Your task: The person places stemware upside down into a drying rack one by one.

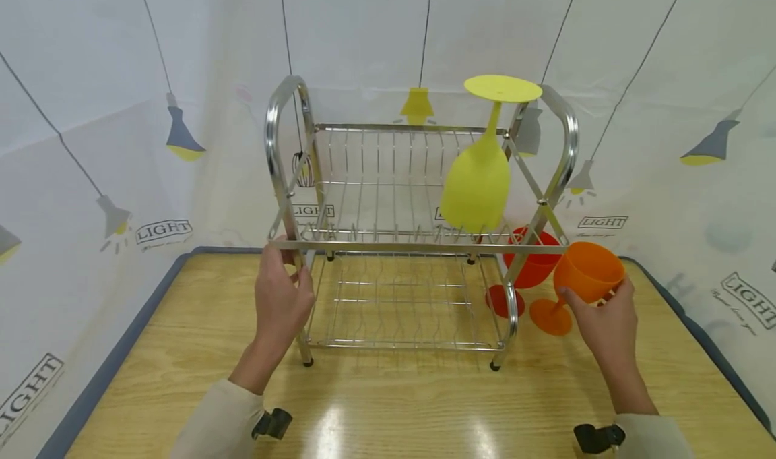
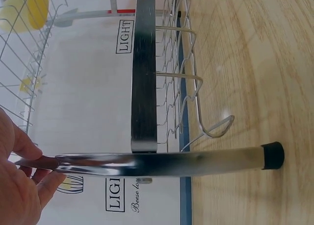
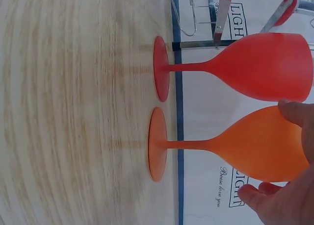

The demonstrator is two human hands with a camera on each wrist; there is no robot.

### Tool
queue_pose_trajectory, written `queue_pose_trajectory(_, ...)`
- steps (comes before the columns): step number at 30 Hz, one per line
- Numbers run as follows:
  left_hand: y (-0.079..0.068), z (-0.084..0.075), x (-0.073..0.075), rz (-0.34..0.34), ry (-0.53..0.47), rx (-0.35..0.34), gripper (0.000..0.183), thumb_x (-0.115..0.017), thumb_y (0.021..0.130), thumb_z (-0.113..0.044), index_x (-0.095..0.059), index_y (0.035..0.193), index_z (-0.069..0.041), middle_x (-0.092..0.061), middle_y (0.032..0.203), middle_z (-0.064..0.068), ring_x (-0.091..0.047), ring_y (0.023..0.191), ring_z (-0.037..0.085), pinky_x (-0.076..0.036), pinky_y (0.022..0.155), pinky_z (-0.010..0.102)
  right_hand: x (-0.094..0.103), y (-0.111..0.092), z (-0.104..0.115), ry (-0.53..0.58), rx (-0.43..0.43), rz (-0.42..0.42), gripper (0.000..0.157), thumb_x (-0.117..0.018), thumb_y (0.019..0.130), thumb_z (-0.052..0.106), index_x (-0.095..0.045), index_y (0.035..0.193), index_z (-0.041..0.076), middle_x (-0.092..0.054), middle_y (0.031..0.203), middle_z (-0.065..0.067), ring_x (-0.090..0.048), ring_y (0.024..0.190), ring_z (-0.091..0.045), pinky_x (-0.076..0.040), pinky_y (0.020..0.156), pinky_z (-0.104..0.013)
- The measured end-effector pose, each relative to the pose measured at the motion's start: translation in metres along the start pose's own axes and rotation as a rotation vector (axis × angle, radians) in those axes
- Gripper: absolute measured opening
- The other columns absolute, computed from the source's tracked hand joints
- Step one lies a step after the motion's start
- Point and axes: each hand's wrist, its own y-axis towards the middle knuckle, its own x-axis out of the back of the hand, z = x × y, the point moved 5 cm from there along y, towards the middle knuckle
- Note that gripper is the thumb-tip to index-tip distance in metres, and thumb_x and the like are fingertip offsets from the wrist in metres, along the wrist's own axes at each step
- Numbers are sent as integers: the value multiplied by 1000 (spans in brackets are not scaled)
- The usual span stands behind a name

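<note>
A two-tier chrome dish rack [image 1: 388, 248] stands on the table. My left hand [image 1: 281, 300] grips its left front post near the upper tier, thumb and fingertips around the metal in the left wrist view. On the right, my right hand [image 1: 609, 327] holds the bowl of an orange wine glass [image 1: 585, 273] between thumb and fingers. This glass is upright, its foot [image 3: 157, 144] at the tabletop. Just beside it stands an upright red wine glass [image 3: 270, 65], partly behind the rack's right post in the head view. A yellow wine glass [image 1: 479, 186] sits upside down on the upper tier's right end.
The rack's lower wire tier [image 1: 400, 302] shows bare slots. Black feet [image 2: 273, 155] support the posts on the wooden table [image 1: 400, 405]. A white sheet printed with lamps [image 1: 376, 27] hangs behind and at both sides, with a dark blue border [image 1: 697, 331] along the table's edges.
</note>
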Motion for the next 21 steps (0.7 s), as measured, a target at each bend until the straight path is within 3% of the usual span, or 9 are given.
queue_pose_trajectory(13,0,-1,-1,1,-3,6,38,-56,83,12,-46,120,7,-54,101,20,-59,92,32,-61,75,41,10,-1,3,0,-26,-28,90,-68,89,38,-12,153,7,-31,153,-19,-37,135,-43,-37,107,-60)
queue_pose_trajectory(21,-2,2,-1,14,-5,36,40,-57,85,10,-46,123,7,-54,104,20,-59,95,31,-60,79,41,23,-6,21,20,25,-52,87,-70,88,35,-17,154,13,-35,150,-12,-39,132,-37,-39,108,-56)
